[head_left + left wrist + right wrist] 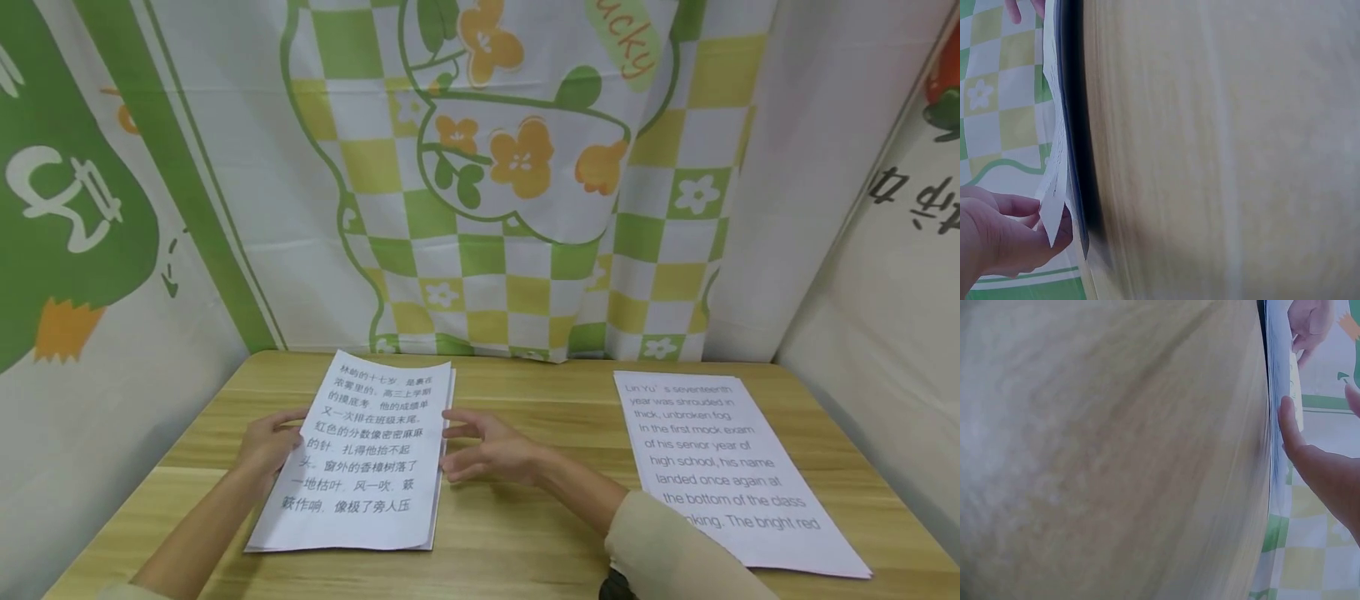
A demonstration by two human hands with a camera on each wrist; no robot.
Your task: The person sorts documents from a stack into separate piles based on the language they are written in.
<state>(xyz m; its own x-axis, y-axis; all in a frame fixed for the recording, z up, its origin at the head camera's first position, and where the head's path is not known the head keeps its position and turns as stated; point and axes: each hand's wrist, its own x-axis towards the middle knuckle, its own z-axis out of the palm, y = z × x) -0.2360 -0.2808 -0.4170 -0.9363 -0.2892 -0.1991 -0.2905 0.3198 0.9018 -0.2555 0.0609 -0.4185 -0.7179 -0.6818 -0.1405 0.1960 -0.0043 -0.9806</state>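
A pile of white sheets printed with large Chinese characters lies on the left half of the table. At its left edge is my left hand; in the left wrist view its thumb and fingers pinch the lifted edge of the top sheet. Under the sheets shows a dark, thin edge. My right hand is at the pile's right edge, fingers spread and fairly straight, fingertips right at the paper. The right wrist view shows its thumb beside the stacked paper edges.
A second pile of sheets with English print lies on the right side of the wooden table. Behind the table hangs a patterned green, yellow and white curtain. White printed cloth closes off the sides.
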